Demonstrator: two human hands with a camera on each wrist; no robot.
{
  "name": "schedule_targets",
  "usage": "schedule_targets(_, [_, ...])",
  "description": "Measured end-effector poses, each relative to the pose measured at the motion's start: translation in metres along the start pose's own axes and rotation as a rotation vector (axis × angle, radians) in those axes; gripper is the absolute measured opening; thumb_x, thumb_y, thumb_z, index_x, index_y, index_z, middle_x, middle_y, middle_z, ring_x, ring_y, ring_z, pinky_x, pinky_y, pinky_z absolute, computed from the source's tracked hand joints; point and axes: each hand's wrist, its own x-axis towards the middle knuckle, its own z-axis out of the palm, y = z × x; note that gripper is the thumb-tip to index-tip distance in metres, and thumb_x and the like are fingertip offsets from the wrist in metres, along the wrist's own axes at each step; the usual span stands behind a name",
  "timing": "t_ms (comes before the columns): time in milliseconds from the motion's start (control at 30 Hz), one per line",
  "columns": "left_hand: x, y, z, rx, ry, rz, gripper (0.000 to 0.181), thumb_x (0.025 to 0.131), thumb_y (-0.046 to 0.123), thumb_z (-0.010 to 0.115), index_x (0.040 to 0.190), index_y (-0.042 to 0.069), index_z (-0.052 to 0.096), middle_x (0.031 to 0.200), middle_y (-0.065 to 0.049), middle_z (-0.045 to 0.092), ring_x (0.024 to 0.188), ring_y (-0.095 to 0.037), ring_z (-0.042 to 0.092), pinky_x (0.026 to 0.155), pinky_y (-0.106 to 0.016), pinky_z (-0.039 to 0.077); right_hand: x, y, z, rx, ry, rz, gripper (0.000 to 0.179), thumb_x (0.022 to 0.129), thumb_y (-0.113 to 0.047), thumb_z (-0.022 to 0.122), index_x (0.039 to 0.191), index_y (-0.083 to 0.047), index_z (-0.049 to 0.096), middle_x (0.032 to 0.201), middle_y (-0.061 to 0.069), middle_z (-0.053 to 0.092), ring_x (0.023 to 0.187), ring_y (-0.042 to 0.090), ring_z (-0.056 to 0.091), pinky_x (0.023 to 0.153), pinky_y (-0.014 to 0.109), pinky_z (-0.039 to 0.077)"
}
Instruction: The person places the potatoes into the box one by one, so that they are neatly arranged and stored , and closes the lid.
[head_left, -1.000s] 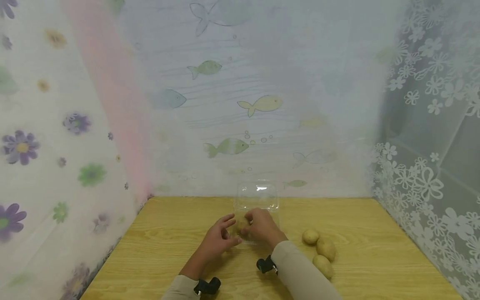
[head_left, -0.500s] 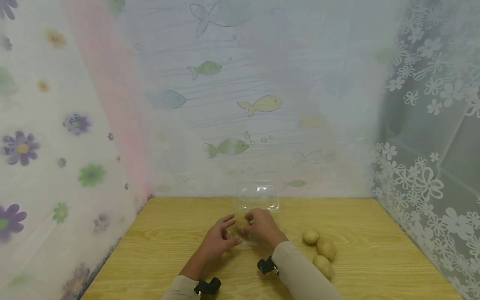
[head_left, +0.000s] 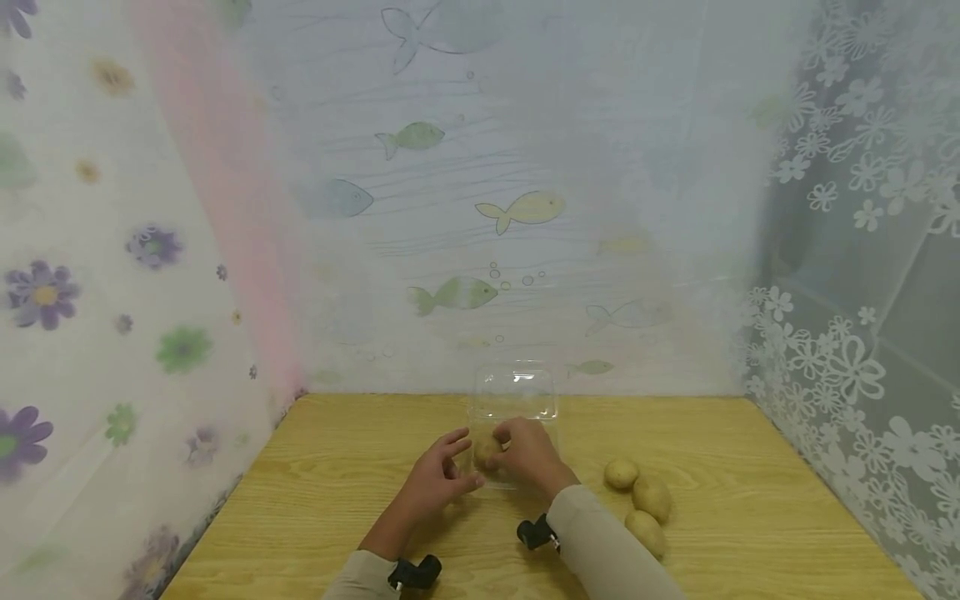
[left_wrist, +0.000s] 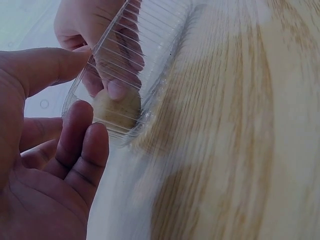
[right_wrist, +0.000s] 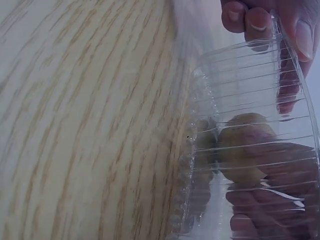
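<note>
A clear plastic clamshell container (head_left: 551,467) stands at the middle of the table, its lid (head_left: 517,392) raised at the back. My left hand (head_left: 437,477) holds its near left corner, thumb on one side of the rim and fingers on the other. In the left wrist view, the thumb tip lies right at the rim. Reaching in from the right, my right hand (head_left: 528,454) pinches a potato (head_left: 486,450) inside the container. Through the ribbed wall, the right wrist view shows that potato (right_wrist: 242,145) low in the container, with fingers around it.
Beside my right forearm lie three potatoes, a small one (head_left: 621,473), a larger one (head_left: 652,497) and a front one (head_left: 645,533). The wood-grain table (head_left: 337,467) meets a fish-printed curtain (head_left: 420,342) behind the container.
The potato in my right hand has turned or shifted slightly, and more of it shows. My right wrist has edged a little to the right. My left hand keeps its place.
</note>
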Motion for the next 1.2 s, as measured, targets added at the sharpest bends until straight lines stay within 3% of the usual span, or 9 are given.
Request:
schedule_targets(200, [0.000,0.000,0.001,0.024,0.007,0.000,0.077,0.091,0.022,0.082,0.157,0.008,0.045,0.157,-0.016,0.046,0.063,-0.008,0.049,0.055,-0.024,0.046,0.000,-0.004,0.000,0.029,0.006,0.021,0.044,0.076,-0.016,0.093,0.113,0.002,0.077,0.109,0.014,0.078,0.108,0.032,0.072,0.092,0.048,0.058])
schedule_targets(833, [-0.003,0.002,0.002,-0.081,-0.007,-0.032,0.083,0.091,0.022,0.083,0.160,0.008,0.039,0.157,-0.023,0.046,0.061,-0.009,0.049,0.053,-0.024,0.046,-0.003,-0.003,-0.006,-0.056,-0.001,0.023,0.049,0.077,-0.025,0.093,0.118,-0.002,0.076,0.116,0.013,0.076,0.113,0.033,0.070,0.096,0.048,0.056])
schedule_targets(1200, [-0.001,-0.002,0.002,-0.039,-0.004,-0.008,0.081,0.092,0.021,0.081,0.160,0.009,0.038,0.155,-0.023,0.048,0.059,-0.006,0.048,0.052,-0.024,0.047,-0.011,-0.007,-0.028,-0.122,0.001,0.014,0.055,0.080,-0.042,0.089,0.123,-0.011,0.076,0.119,0.007,0.076,0.089,0.019,0.074,0.076,0.041,0.060])
